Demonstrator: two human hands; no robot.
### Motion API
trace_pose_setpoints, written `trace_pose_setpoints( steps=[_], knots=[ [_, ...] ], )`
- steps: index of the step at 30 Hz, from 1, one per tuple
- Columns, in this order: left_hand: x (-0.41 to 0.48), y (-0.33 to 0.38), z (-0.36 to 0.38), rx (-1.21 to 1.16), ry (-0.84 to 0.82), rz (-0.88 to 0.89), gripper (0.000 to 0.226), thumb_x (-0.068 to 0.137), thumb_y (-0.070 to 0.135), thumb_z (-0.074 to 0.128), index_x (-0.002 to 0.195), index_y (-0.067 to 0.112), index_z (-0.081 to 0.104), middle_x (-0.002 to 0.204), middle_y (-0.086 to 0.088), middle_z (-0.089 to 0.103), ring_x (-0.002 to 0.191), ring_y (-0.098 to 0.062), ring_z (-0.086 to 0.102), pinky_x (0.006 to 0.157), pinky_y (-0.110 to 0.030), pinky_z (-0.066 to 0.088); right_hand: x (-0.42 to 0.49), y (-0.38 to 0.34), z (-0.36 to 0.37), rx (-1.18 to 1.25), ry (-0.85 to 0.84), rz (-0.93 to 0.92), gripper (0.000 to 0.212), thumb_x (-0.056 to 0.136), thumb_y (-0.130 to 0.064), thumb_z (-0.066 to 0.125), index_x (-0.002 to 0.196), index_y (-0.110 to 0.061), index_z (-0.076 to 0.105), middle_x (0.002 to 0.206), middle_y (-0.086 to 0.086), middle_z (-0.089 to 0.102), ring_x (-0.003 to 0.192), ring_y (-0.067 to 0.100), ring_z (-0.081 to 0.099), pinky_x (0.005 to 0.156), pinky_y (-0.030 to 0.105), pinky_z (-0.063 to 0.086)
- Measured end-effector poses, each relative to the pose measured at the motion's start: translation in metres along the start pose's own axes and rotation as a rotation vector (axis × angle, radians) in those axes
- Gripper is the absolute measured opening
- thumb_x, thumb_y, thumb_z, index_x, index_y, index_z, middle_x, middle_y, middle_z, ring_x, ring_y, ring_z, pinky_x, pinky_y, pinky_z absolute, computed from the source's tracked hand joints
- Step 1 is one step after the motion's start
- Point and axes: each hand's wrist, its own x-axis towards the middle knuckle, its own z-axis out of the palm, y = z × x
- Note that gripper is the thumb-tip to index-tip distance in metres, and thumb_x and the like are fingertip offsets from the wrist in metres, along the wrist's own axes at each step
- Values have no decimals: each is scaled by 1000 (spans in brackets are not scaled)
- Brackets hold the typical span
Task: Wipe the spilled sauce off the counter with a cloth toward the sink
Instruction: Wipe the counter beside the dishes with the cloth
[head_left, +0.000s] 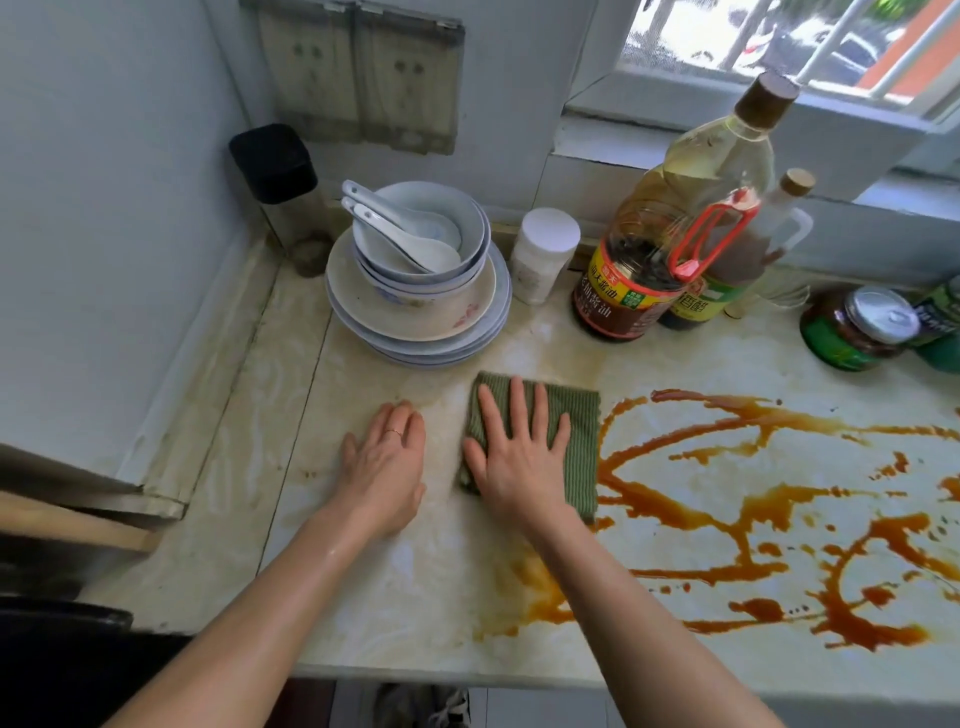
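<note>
Stained pale bench (363, 597) w/ brown sauce (727, 509) spread at frame right. Soft, limp green cloth (576, 421), centre frame, is pressed flat under splayed right hand (514, 457), no grip closed; left hand (384, 467) rests flat beside. Best held by palm pressure.

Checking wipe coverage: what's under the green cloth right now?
The right hand lies flat on the green cloth, which lies on the counter. Sauce starts at its right edge; any under the cloth is hidden.
</note>
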Motion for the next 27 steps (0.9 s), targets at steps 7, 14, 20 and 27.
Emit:
trace_pose_setpoints(
  steps=[7, 14, 20, 27],
  knots=[
    [-4, -9, -3, -73, -2, 9, 74, 85, -2, 37, 150, 17, 8, 159, 3, -5, 147, -17, -4, 118, -46, 12, -15, -28, 14, 45, 49, -97, 63, 95, -52, 16, 154, -34, 6, 163, 6, -4, 148, 33, -9, 114, 64, -1],
    [-24, -19, -1, -144, 55, 8, 81, 83, -9, 29, 152, 20, -1, 160, 4, -3, 147, -14, 3, 119, -42, 12, -42, 17, 5, -1, 11, -122, 59, 93, -53, 8, 151, -45, -3, 163, -5, -9, 148, 20, -15, 118, 52, -4],
    [-45, -18, 18, -144, 77, 1, 79, 83, -6, 33, 152, 14, -1, 160, 0, -6, 147, -15, 0, 120, -36, 9, -58, -43, 23, 83, -15, -142, 64, 97, -42, 30, 153, -39, 0, 162, 1, -13, 147, 29, -18, 115, 60, -9],
    [-56, -21, 15, -142, 70, 4, 79, 83, -12, 29, 152, 13, -1, 160, -1, -8, 147, -14, -2, 120, -31, 8, -70, 3, 17, 19, -18, -114, 60, 92, -53, 7, 151, -45, -5, 161, -7, -16, 146, 18, -21, 117, 51, -11]
  ],
)
